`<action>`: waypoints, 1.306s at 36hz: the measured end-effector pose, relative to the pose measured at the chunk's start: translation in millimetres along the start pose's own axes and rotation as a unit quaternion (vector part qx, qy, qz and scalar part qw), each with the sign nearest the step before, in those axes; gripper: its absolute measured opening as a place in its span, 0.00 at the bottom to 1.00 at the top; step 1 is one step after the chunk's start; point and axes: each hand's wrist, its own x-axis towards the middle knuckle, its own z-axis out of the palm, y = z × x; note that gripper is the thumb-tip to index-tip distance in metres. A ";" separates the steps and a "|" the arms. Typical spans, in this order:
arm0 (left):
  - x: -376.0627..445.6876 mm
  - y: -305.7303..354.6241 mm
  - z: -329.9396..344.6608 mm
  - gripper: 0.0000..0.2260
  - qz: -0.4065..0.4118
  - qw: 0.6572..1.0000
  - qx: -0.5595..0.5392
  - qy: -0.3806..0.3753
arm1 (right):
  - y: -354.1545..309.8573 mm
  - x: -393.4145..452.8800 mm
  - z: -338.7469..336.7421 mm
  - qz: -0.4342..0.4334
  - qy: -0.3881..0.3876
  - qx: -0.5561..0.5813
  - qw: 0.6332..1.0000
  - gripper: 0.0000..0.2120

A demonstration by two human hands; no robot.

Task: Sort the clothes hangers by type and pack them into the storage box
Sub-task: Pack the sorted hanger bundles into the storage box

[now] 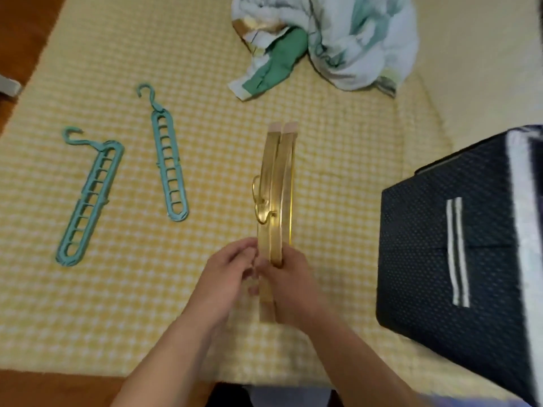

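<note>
Two wooden hangers with gold hooks are held together on edge above the yellow checked bed cover, pointing away from me. My right hand grips their near end from the right. My left hand pinches the same end from the left, fingers curled against the wood. Two teal multi-hole plastic hangers lie flat on the cover: one left of centre, the other further left. The dark dotted storage box with a white striped handle stands at the right.
A crumpled pale blue and green blanket lies at the far end of the bed cover. Brown floor shows along the left and near edges. A cream surface lies behind the box.
</note>
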 end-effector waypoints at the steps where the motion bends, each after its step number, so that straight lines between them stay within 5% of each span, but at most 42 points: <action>1: -13.5 15.4 16.8 0.14 0.013 1.000 0.010 -0.021 | -13.2 -22.9 -12.2 -0.012 -0.021 0.005 1.000 0.08; 6: -88.9 68.6 112.3 0.09 0.076 0.993 0.030 -0.084 | -62.9 -126.0 -92.5 -0.045 -0.064 -0.015 0.997 0.09; 13: -176.6 92.2 227.7 0.14 0.130 0.976 0.073 -0.157 | -78.2 -217.6 -230.0 -0.106 -0.013 -0.050 0.993 0.15; 22: -217.1 80.4 353.7 0.09 0.190 0.977 0.086 -0.040 | -89.4 -268.8 -495.9 -0.294 0.144 -0.196 0.925 0.10; 26: -217.0 71.9 368.7 0.09 0.198 0.968 0.157 0.010 | -80.9 -246.5 -587.9 -0.244 0.189 -0.385 0.870 0.16; 31: -211.9 62.7 372.5 0.11 0.183 0.961 0.195 0.065 | -52.0 -202.0 -620.4 -0.125 0.113 -0.596 0.785 0.15; 35: -215.2 62.4 368.7 0.11 0.168 0.955 0.231 0.086 | -33.0 -150.7 -619.2 -0.158 0.080 -0.710 0.682 0.10; 41: -222.8 57.3 358.7 0.13 0.161 0.940 0.275 0.118 | -61.3 -75.0 -617.5 -0.192 0.106 -0.723 0.655 0.12; 47: -233.3 48.1 354.6 0.17 0.141 0.942 0.279 0.124 | -65.4 -28.4 -623.8 -0.099 0.088 -0.768 0.627 0.15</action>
